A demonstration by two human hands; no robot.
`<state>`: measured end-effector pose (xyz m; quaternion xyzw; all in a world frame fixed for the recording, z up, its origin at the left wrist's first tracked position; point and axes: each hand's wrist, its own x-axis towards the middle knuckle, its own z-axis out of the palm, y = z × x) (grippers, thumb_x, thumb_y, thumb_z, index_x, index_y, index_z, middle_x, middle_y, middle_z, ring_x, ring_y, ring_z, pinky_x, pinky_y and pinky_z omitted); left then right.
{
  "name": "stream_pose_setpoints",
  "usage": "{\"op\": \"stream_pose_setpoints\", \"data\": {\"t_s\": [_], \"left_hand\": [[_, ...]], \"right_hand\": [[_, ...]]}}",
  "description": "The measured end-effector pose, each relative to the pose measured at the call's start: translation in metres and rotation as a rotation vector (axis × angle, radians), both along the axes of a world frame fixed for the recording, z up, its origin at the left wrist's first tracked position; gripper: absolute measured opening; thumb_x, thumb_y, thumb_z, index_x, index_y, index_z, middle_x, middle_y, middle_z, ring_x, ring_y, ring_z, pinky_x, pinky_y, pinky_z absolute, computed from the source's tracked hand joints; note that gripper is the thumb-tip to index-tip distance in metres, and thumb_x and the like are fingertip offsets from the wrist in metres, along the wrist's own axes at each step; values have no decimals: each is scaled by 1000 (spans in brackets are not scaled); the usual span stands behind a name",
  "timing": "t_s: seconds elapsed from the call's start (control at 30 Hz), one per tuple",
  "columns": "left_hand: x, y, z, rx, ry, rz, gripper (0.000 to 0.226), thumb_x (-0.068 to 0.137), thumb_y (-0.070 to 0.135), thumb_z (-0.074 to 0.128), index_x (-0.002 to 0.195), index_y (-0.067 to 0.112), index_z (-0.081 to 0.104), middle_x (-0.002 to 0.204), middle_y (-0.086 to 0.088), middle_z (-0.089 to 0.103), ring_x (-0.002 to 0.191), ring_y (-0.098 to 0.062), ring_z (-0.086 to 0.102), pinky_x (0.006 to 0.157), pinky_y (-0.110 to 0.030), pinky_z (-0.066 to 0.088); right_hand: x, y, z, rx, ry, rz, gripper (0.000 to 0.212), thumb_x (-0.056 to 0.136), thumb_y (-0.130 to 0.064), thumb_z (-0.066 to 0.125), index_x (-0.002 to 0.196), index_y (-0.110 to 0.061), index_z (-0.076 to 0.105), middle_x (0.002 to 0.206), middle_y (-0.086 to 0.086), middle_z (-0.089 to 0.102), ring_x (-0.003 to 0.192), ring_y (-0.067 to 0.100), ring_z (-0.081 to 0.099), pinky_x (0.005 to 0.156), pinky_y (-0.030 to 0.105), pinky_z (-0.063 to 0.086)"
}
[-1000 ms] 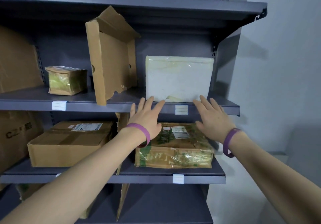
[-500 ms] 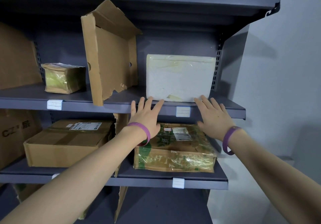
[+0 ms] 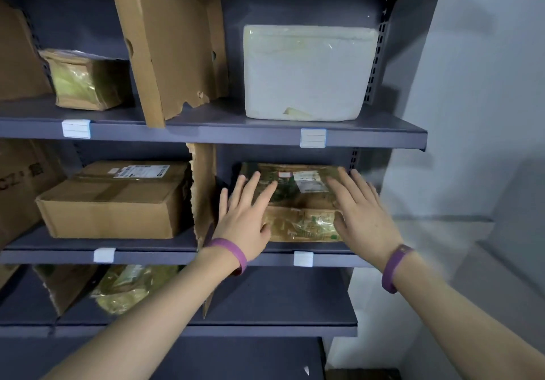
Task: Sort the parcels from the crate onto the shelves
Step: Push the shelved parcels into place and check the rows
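**Change:** half a sec ago both hands were at the lip of the upper shelf point(image 3: 206, 135), just under the white foam parcel point(image 3: 306, 72). They are now found one level lower, at the middle shelf point(image 3: 165, 257), centre-right of frame. The foam parcel is left standing upright at upper right, untouched and set well back from the lip. It is judged as placed, and attention appears to have passed to the film-wrapped parcel point(image 3: 298, 205) directly below.

**Grip:** left hand point(image 3: 244, 217) and right hand point(image 3: 362, 214) are held w/ fingers straight and spread, and nothing is grasped. They are laid over the left and right ends of the film-wrapped parcel, but actual contact cannot be confirmed. The parcel lies flat on the middle shelf, label up. The crate is not in view.

**Edges / room:**
- A torn cardboard divider point(image 3: 203, 190) stands just beside the parcel's left end, so little side room is left for the left hand.
- The shelf upright point(image 3: 352, 158) is near the right fingertips, approx. at the parcel's far right corner.
- The upper shelf's lip overhangs, so any lift is judged limited.
- Open room is seen toward the viewer, past the middle shelf's front lip, and withdrawal that way is judged easiest.
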<state>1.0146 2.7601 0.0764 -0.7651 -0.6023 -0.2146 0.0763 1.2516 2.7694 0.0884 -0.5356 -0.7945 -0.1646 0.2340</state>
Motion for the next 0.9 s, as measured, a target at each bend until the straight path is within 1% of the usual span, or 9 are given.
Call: {"op": "stream_pose_setpoints", "data": {"t_s": [0.1,0.2,0.27,0.37,0.53,0.63,0.77,0.83,0.9], "left_hand": [[-3,1,-37,-171,39,50,83,91,27,53,149,43,-4,159,4,-18,146,-24,-18,118,-49,-6],[-6,5,-63,-318,86,67,84,92,28,51,148,44,-10,157,5,-25,146,-25,-18,118,-50,-5],[-7,9,-76,-388,107,68,85,92,27,50,148,43,-12,156,5,-29,146,-26,-18,118,-52,-5],[-9,17,-90,-463,122,84,86,91,27,50,149,42,-11,154,6,-31,146,-26,-16,118,-52,-3],[-8,27,-101,-513,123,92,84,92,28,49,149,42,-11,154,5,-31,146,-26,-16,118,-51,-1],[-6,29,-106,-504,107,89,83,93,29,49,148,42,-12,154,5,-33,146,-26,-18,119,-50,-2],[-6,16,-112,-486,68,56,81,93,33,48,148,43,-11,156,6,-26,146,-23,-17,119,-48,-1],[-9,3,-116,-470,47,38,81,93,35,49,148,44,-10,157,7,-24,147,-22,-16,120,-47,1],[-16,-11,-116,-465,25,33,80,94,35,49,149,42,-8,158,8,-21,147,-21,-15,120,-47,1]], "right_hand": [[5,-2,-43,-191,-25,-62,70,84,-9,55,148,-19,29,161,4,16,147,33,13,119,49,18],[15,1,-76,-393,-77,-151,73,91,-15,46,153,-23,8,163,-1,-3,149,32,-1,120,46,15],[23,4,-89,-490,-79,-179,78,91,-16,47,154,-25,1,162,-2,-10,149,31,-3,120,46,15],[29,10,-103,-549,-90,-208,80,92,-18,49,154,-26,-2,162,-4,-12,148,33,1,119,47,18],[33,21,-110,-554,-77,-219,80,93,-19,50,154,-25,-1,161,-5,-15,148,32,1,117,45,19],[35,26,-112,-532,-78,-222,78,93,-20,49,154,-24,1,162,-3,-13,148,33,2,118,47,20],[16,18,-113,-463,-89,-203,71,93,-13,44,154,-21,8,162,5,-5,148,35,1,119,47,14],[-7,10,-118,-428,-62,-117,71,89,-9,48,153,-19,20,162,7,8,148,35,8,118,47,18],[-32,3,-127,-369,-73,0,73,81,-8,60,149,-15,33,157,11,27,144,37,24,113,48,29]]}}
